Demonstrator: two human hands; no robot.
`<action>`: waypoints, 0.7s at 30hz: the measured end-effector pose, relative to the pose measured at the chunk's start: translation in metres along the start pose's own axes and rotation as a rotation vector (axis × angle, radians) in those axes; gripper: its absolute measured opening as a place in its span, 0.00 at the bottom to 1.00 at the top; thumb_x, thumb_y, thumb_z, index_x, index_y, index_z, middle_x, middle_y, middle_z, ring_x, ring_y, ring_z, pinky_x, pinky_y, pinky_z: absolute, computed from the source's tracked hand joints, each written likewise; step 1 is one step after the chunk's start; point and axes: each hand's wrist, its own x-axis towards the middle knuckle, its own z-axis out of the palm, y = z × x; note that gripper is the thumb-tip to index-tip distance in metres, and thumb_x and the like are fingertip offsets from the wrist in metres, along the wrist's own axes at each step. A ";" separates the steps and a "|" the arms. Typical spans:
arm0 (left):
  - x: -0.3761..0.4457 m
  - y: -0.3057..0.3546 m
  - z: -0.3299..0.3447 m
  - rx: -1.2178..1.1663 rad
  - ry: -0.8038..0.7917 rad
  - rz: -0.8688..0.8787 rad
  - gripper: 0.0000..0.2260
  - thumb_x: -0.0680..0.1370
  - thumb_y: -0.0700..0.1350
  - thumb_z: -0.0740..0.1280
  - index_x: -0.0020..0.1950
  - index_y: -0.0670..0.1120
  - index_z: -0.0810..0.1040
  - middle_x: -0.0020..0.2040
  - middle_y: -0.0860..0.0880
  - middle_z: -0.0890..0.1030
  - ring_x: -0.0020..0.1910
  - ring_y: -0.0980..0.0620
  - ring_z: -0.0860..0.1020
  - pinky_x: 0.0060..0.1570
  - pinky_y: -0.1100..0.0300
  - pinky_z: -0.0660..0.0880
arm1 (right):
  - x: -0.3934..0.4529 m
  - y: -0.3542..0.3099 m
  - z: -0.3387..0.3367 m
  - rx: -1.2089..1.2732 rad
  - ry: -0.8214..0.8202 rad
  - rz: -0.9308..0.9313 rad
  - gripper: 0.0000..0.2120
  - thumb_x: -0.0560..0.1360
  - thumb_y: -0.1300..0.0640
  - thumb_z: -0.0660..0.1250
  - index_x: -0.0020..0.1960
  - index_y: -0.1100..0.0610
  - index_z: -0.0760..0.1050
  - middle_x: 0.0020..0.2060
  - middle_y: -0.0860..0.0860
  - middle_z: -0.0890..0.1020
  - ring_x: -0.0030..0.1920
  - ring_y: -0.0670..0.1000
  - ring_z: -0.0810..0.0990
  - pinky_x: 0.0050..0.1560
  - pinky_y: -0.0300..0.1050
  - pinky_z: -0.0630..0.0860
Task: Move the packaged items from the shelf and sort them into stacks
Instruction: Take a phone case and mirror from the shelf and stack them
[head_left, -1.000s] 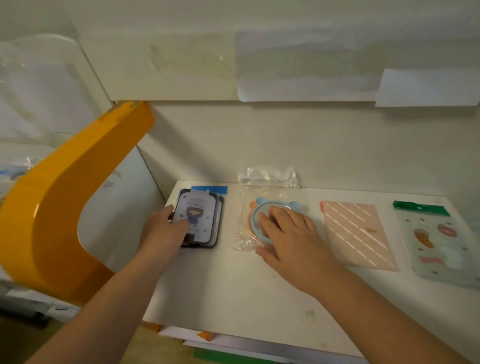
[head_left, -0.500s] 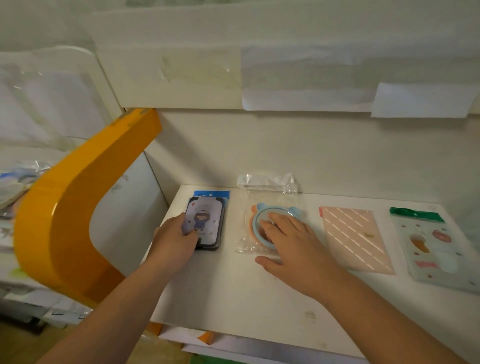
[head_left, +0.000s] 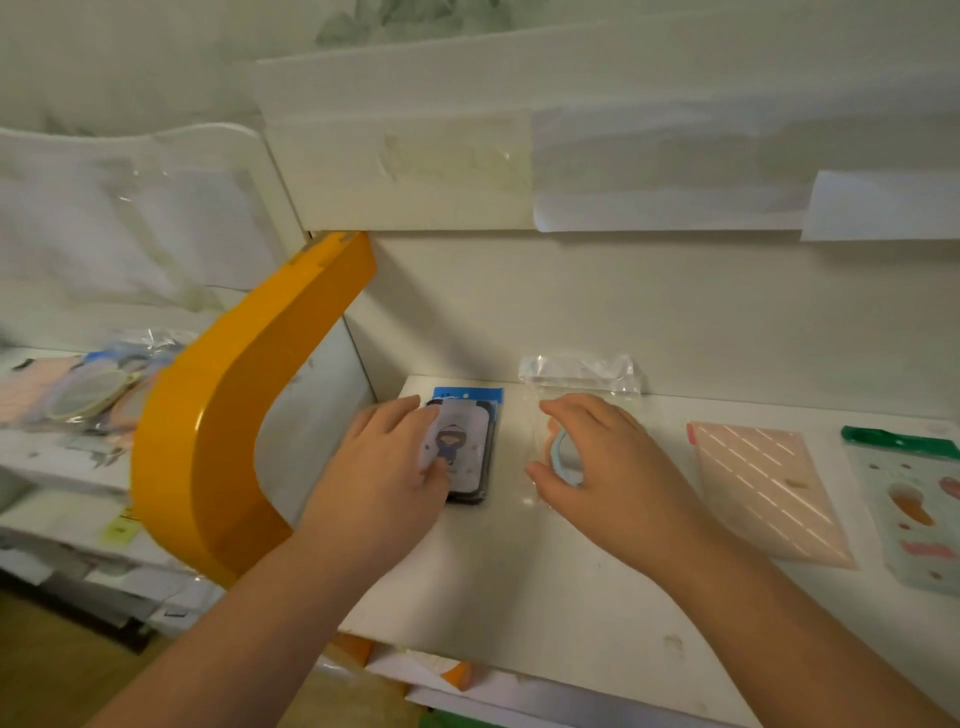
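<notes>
On the white table (head_left: 519, 582) lies a stack of phone-case packages (head_left: 462, 447) with a cartoon figure on the top card and a blue header. My left hand (head_left: 384, 467) rests against the stack's left edge, fingers fairly straight and thumb pressing on the top card. To its right lies a clear bag (head_left: 582, 371) holding a blue ring item (head_left: 560, 460). My right hand (head_left: 602, 467) arches over that bag, with thumb and curled fingers gripping the ring through the plastic. Much of the bag is hidden under this hand.
A pink striped package (head_left: 763, 488) and a green-topped pastel package (head_left: 919, 504) lie flat further right. An orange curved panel (head_left: 234, 415) rises at the table's left edge. Beyond it, a shelf (head_left: 62, 452) holds a pile of packaged items (head_left: 88, 389). A wall stands close behind.
My right hand went from lying flat on the ring bag to arching up and gripping it. My left hand slid further up along the phone-case stack. The camera tilted upward.
</notes>
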 end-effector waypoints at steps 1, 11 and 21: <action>-0.004 0.003 -0.009 -0.002 0.020 0.032 0.24 0.81 0.52 0.61 0.77 0.55 0.64 0.77 0.56 0.64 0.75 0.54 0.60 0.72 0.59 0.60 | 0.002 -0.006 -0.001 0.004 0.019 -0.006 0.27 0.75 0.44 0.68 0.71 0.48 0.69 0.67 0.44 0.73 0.67 0.48 0.71 0.67 0.47 0.69; -0.048 -0.074 -0.098 -0.062 0.387 0.073 0.21 0.76 0.51 0.67 0.69 0.50 0.75 0.69 0.53 0.75 0.68 0.51 0.69 0.67 0.57 0.64 | 0.024 -0.121 0.000 0.055 0.121 -0.143 0.23 0.75 0.46 0.69 0.68 0.47 0.71 0.62 0.41 0.74 0.62 0.43 0.70 0.59 0.32 0.63; -0.086 -0.265 -0.122 -0.094 0.307 -0.196 0.24 0.77 0.51 0.67 0.73 0.52 0.71 0.71 0.55 0.72 0.72 0.53 0.66 0.70 0.53 0.64 | 0.044 -0.291 0.066 0.024 0.106 -0.334 0.21 0.75 0.47 0.67 0.67 0.48 0.72 0.60 0.43 0.76 0.63 0.47 0.74 0.63 0.42 0.70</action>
